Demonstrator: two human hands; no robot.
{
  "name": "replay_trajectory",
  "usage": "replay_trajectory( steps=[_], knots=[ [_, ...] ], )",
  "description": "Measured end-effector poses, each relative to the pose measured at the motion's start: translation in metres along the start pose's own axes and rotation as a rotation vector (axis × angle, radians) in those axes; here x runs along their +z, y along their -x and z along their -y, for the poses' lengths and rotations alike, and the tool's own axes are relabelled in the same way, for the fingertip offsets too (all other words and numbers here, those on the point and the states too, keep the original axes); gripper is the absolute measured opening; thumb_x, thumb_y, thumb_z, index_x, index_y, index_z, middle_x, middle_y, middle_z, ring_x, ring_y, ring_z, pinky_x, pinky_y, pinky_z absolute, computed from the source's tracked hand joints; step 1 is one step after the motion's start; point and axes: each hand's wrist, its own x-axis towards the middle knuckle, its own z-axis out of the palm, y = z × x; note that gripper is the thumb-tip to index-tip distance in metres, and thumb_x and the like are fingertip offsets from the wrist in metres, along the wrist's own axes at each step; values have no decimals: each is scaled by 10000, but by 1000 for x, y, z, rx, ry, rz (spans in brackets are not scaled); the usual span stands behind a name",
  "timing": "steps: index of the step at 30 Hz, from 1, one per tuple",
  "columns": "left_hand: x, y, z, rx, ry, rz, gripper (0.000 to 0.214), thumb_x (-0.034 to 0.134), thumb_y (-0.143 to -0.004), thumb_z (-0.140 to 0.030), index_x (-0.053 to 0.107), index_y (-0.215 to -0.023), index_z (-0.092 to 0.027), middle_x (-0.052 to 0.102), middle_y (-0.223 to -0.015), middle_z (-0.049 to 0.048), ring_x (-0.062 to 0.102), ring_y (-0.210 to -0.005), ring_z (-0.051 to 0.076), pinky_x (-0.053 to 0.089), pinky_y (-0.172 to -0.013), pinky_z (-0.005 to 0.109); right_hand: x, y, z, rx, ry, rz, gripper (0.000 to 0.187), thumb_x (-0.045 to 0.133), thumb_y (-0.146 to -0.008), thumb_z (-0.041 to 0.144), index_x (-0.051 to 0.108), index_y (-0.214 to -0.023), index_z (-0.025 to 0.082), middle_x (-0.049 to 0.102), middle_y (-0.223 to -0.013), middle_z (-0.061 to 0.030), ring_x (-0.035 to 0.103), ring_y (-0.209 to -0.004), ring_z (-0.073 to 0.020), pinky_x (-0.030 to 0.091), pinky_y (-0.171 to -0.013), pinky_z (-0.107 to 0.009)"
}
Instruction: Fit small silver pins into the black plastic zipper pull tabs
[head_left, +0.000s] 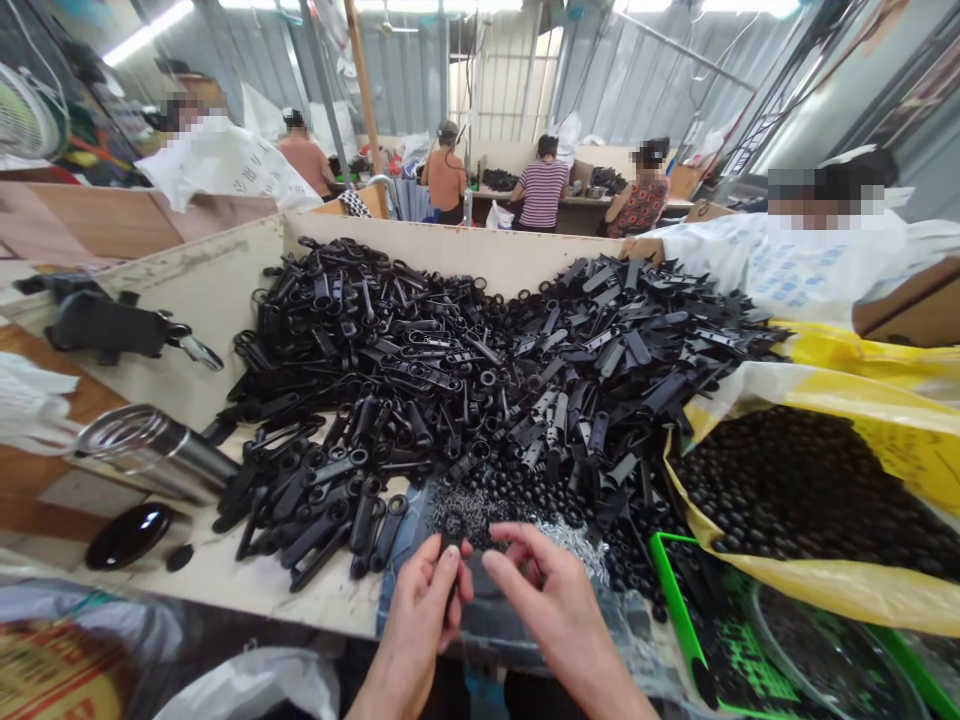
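My left hand [424, 595] is closed around a black plastic part with a ring-shaped end [453, 527], held upright near the table's front edge. Most of that part is hidden by my fingers and thumb. Just to its right, my right hand [551, 590] has its thumb and fingers curved but apart, and I see nothing between them. Beyond both hands lie small dark pieces [469, 500] and a heap of shiny silver pins or screws [574, 545]. A grey-blue taped pad [405, 545] covers the table beneath them.
Heaps of black ring-ended parts [360, 340] and flat black pieces [630, 350] fill the boxed table. At right are a yellow bag of black balls [817, 490] and a green tray [697, 655]. A steel flask [161, 455] lies left. Several people sit farther back.
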Motion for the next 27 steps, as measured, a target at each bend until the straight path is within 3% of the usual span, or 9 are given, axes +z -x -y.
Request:
replay_trajectory(
  steps=[3,6,9,12,15,18,21,24,27],
  knots=[
    [-1,7,4,-38,-81,32,478,690,-812,-639,651,-940,-181,512,-593,-71,235,-407,29,125,-393,143,7,-11,-4,78,-158,118,387,654,-871,471,731,-1100,169,683,-809,-13,551,-576,-134,430,-537,-242],
    [-14,15,11,27,-232,73,453,671,-842,-615,696,-1011,-196,510,-552,-53,322,-414,76,244,-419,194,20,-12,-3,22,-222,236,316,656,-864,421,749,-1043,178,652,-826,-8,561,-656,-144,451,-596,-247],
    [-47,18,5,288,-505,-174,341,699,-862,-485,748,-1105,-251,687,-698,40,604,-654,208,457,-651,292,24,-15,-1,-65,-148,273,293,645,-892,403,755,-1088,216,638,-862,-1,546,-654,-137,449,-586,-237],
    [-85,11,-17,587,-877,-300,378,581,-939,-367,681,-1295,-290,777,-1026,84,668,-952,296,426,-890,392,14,-38,-3,-142,76,186,287,604,-934,387,742,-1124,224,676,-865,-4,576,-650,-146,472,-602,-245],
    [-107,-8,-40,864,-1258,-494,425,460,-982,-259,629,-1369,-210,770,-1128,127,663,-1016,301,380,-896,431,-1,-76,-7,-157,373,2,252,546,-966,290,726,-1110,186,728,-909,-34,663,-775,-175,505,-728,-263],
    [-109,-29,-48,880,-1501,-685,448,414,-1001,-212,581,-1413,-155,703,-1316,165,644,-987,312,380,-829,447,-8,-111,-5,-121,515,-78,212,541,-983,257,713,-1084,185,757,-949,-56,703,-870,-198,494,-780,-276],
    [-106,-45,-45,823,-1597,-818,511,419,-1004,-238,465,-1503,-137,530,-1518,205,582,-1127,389,369,-908,554,-1,-130,2,-83,653,-75,125,639,-951,299,718,-981,207,773,-882,-61,727,-848,-235,478,-725,-288],
    [-108,-52,-39,890,-1558,-820,643,481,-991,-281,292,-1592,-151,397,-1596,249,446,-1354,460,278,-1036,685,6,-137,9,-54,762,-48,66,690,-918,257,710,-881,207,784,-912,-93,740,-878,-259,464,-724,-295],
    [-106,-53,-37,979,-1457,-820,779,566,-959,-311,169,-1627,-260,267,-1663,214,249,-1497,479,119,-1104,760,4,-134,11,-33,821,-42,121,629,-944,211,706,-850,215,791,-934,-92,745,-893,-249,457,-729,-286]
  ],
)
